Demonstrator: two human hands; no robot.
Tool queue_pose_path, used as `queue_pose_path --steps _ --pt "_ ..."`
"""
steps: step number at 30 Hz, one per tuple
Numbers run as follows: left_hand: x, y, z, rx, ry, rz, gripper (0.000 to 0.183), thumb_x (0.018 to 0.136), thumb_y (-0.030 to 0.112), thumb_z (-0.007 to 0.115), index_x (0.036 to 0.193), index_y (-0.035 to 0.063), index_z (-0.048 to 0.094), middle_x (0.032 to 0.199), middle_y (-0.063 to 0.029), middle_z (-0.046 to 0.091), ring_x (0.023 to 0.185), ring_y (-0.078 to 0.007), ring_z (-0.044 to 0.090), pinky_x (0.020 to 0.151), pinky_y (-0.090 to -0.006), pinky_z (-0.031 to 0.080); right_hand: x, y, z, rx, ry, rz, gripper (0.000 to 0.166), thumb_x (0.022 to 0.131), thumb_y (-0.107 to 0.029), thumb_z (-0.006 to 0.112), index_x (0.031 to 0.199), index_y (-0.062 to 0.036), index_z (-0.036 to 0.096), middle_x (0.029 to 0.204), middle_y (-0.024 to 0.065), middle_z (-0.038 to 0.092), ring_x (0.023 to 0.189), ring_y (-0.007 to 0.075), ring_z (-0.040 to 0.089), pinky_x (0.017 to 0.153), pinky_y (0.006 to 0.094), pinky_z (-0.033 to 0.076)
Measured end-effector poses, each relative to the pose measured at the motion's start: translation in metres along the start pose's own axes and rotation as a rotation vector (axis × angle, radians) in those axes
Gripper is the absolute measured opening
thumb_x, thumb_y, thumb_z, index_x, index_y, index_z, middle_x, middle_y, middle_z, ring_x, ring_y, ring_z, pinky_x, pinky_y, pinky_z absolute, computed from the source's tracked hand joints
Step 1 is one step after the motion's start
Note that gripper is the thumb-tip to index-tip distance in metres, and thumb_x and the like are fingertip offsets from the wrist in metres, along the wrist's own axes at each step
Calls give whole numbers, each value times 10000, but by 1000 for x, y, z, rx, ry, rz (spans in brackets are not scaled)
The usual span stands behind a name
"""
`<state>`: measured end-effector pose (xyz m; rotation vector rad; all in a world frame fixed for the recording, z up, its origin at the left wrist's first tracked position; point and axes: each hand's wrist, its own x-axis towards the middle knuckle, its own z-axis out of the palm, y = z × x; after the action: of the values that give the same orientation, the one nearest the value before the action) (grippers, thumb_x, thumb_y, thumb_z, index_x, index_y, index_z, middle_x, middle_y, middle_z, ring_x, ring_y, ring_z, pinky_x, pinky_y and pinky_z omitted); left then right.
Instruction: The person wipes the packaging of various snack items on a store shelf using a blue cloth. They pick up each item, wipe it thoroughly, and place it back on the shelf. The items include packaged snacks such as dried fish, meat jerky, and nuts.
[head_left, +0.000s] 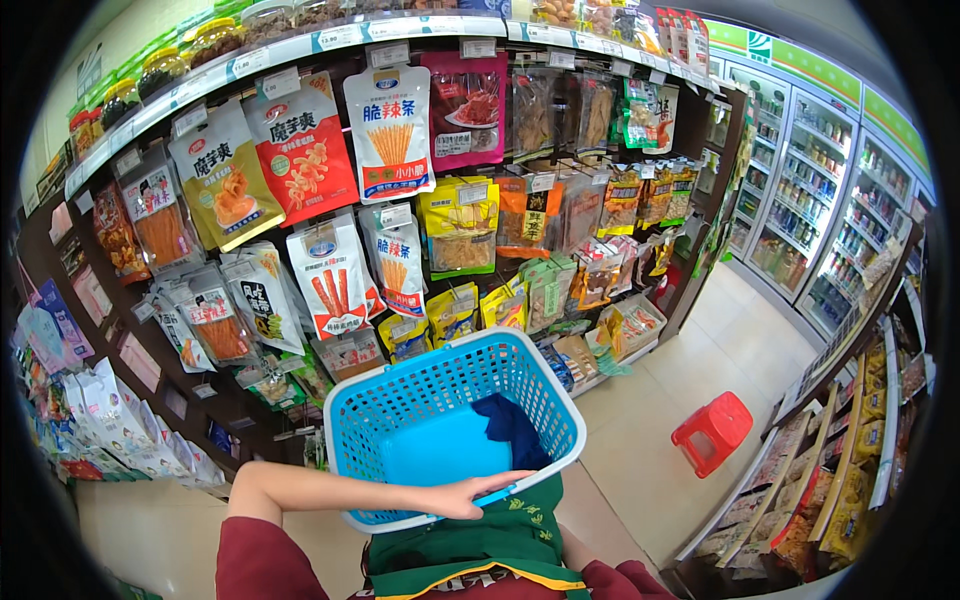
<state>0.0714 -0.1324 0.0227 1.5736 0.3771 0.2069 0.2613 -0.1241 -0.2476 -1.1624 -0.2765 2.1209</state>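
Note:
A blue plastic shopping basket (431, 442) with a pale grey rim is held in front of my body, tilted so its inside shows. A crumpled dark navy cloth (512, 431) lies in its right part. My left hand (465, 496) reaches across from the left and grips the blue handle at the near rim, thumb on the near side. My right hand is out of view; only part of that forearm and a maroon sleeve (622, 581) show below the basket. A green apron (480, 544) with yellow trim covers my front.
Ahead, a rack of hanging snack packets (390, 131) rises beneath a shelf of jars (161, 69). A red plastic stool (712, 433) stands on the tiled floor (637, 442) to the right. Glass-door drink fridges (806, 180) line the back right, with a low packet shelf (817, 480) nearer.

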Motion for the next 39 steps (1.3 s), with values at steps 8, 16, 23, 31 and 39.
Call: queue_pose_path --steps 8,16,23,31,39 --pt "16 -41 -15 5 -40 62 947 614 -46 459 1516 99 210 1561 -122 223 1435 -240 214 1161 -337 145 5 -61 -28 -164 192 -101 139 904 -162 550 919 -50 631 822 52 641 682 166 595 629 259 481" --pt "75 -35 -43 -188 1 -21 863 682 -13 439 1509 151 252 1545 -114 270 1428 -284 228 1162 -381 158 54 -135 -121 -296 445 0 143 904 -155 549 900 -42 637 809 55 643 690 162 597 638 263 481" --pt "161 -3 -122 -438 111 -155 787 733 106 434 1501 139 266 1536 -120 286 1429 -305 210 1160 -411 146 87 -205 -172 -440 556 157 149 905 -148 549 883 -34 642 798 58 645 696 158 598 645 267 480" --pt "245 27 -191 -565 193 -202 726 790 241 430 1491 126 283 1526 -127 304 1430 -329 190 1159 -446 132 97 -293 -188 -548 544 213 158 906 -141 548 863 -26 648 785 62 648 704 154 600 654 272 480" --pt "307 33 -188 -604 276 -156 699 848 377 425 1482 112 299 1516 -134 322 1431 -352 170 1157 -481 119 106 -341 -222 -701 492 256 170 907 -134 548 844 -18 654 772 65 650 711 149 602 663 276 480"
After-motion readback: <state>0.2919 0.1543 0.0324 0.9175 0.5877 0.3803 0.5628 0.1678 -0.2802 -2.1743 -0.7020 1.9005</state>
